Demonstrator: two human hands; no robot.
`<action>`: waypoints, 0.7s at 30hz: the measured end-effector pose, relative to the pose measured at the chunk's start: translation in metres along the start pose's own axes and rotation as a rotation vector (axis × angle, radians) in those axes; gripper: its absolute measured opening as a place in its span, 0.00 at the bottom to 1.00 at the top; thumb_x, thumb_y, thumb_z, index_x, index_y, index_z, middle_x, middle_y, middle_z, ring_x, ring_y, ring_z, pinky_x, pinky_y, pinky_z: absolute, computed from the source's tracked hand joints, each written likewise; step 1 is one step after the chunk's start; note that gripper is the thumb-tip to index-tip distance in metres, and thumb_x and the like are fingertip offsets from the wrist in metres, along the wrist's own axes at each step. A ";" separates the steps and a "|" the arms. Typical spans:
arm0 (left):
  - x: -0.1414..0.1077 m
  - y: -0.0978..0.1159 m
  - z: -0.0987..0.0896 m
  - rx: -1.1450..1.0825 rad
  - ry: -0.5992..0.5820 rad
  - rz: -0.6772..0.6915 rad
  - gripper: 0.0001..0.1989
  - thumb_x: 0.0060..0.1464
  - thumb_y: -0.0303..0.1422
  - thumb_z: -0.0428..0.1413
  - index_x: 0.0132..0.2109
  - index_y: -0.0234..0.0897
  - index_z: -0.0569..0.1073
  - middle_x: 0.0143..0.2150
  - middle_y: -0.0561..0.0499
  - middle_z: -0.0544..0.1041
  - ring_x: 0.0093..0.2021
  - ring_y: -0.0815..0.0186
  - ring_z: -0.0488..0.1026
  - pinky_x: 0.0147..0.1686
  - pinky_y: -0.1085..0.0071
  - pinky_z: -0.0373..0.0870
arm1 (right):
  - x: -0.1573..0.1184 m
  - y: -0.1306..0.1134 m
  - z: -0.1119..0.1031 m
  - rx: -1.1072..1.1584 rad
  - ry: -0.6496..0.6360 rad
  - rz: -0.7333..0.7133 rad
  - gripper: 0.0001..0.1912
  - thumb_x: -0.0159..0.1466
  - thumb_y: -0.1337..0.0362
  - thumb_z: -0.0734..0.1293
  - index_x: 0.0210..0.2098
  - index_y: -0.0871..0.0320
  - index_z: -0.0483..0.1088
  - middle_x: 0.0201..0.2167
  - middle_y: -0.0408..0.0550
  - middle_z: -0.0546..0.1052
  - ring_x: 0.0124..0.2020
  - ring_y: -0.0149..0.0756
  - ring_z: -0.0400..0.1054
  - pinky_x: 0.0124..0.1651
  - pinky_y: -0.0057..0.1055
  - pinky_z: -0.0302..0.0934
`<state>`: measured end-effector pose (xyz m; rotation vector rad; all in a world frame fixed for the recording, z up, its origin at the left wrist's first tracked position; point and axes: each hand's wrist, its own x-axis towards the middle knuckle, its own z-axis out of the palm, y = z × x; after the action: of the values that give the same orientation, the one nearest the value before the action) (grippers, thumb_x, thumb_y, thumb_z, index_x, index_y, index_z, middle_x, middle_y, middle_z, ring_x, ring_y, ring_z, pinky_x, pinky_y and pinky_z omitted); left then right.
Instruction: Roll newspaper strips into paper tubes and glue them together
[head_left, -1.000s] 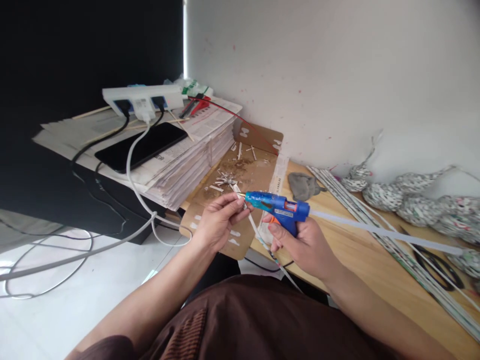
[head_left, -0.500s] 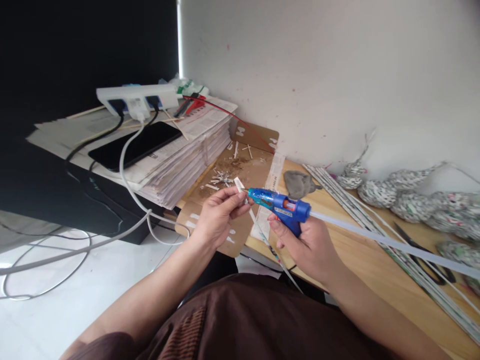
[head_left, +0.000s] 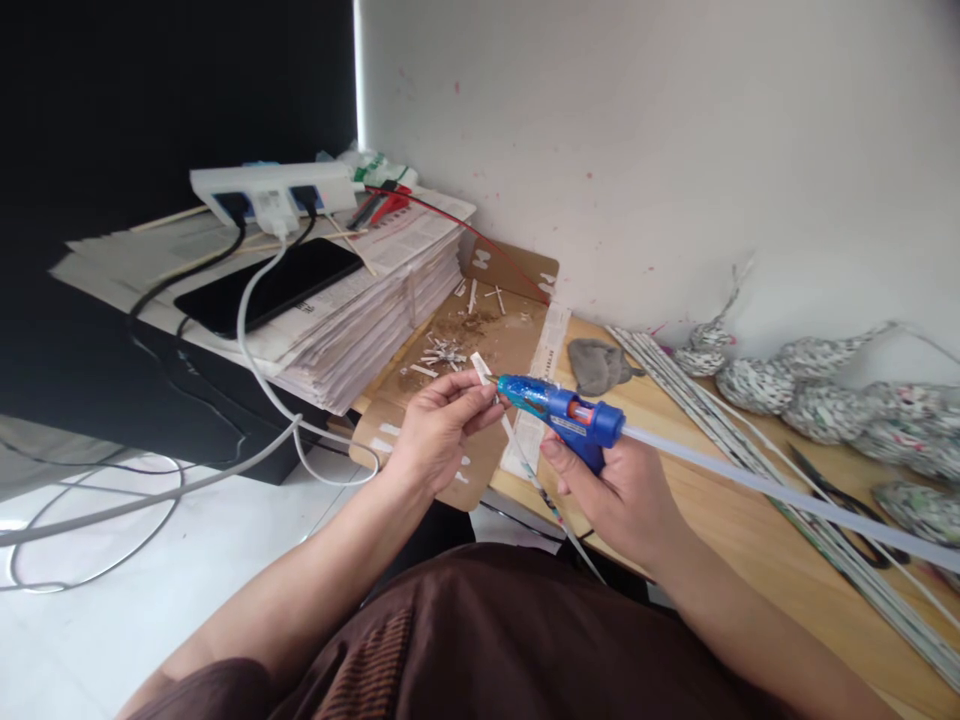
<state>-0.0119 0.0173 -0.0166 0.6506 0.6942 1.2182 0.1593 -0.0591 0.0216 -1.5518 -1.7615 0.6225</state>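
My right hand [head_left: 611,490] is wrapped round the handle of a blue hot glue gun [head_left: 562,408]. A long, pale glue stick [head_left: 720,470] runs out of the gun's back end toward the right. Pinched in the fingertips of my left hand [head_left: 442,425] is a thin rolled-paper strip [head_left: 481,367], its flat white tip pointing up. The gun's nozzle is at the strip, just by my left fingertips; whether they touch is hard to tell. Below my fingers, a thin printed paper tube [head_left: 541,490] slants down toward my lap.
A newspaper stack [head_left: 360,350] at left carries a power strip [head_left: 274,190] and a phone [head_left: 274,287]. Paper scraps lie on a cardboard piece [head_left: 517,335]. To the right are a grey cloth [head_left: 596,367], paper tubes [head_left: 697,420], scissors [head_left: 847,515] and woven paper shapes [head_left: 757,385].
Both hands and the glue gun hold almost the same pose. The nozzle sits a touch further right, and the view has shifted very slightly.
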 end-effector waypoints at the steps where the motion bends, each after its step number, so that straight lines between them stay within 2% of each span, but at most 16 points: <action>1: 0.000 0.000 0.000 0.002 0.002 0.003 0.09 0.43 0.27 0.65 0.34 0.32 0.77 0.31 0.50 0.79 0.33 0.70 0.77 0.39 0.74 0.76 | 0.000 0.000 0.000 0.000 -0.004 -0.001 0.10 0.64 0.56 0.64 0.30 0.55 0.67 0.18 0.41 0.71 0.20 0.33 0.67 0.26 0.29 0.60; 9: 0.001 -0.003 -0.001 -0.014 0.011 -0.002 0.10 0.43 0.27 0.66 0.35 0.31 0.77 0.32 0.50 0.78 0.33 0.70 0.77 0.39 0.72 0.76 | 0.000 0.003 0.000 -0.025 -0.012 0.001 0.10 0.64 0.56 0.64 0.31 0.55 0.68 0.19 0.42 0.72 0.23 0.34 0.68 0.29 0.30 0.61; 21: 0.000 -0.002 -0.002 -0.009 -0.005 -0.005 0.10 0.43 0.29 0.66 0.35 0.32 0.77 0.32 0.50 0.78 0.33 0.71 0.77 0.38 0.76 0.76 | -0.001 0.002 -0.001 -0.098 -0.002 0.006 0.11 0.64 0.55 0.64 0.35 0.57 0.71 0.22 0.42 0.75 0.24 0.33 0.69 0.32 0.29 0.61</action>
<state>-0.0123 0.0167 -0.0188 0.6440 0.6852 1.2143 0.1615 -0.0597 0.0204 -1.6232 -1.8133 0.5481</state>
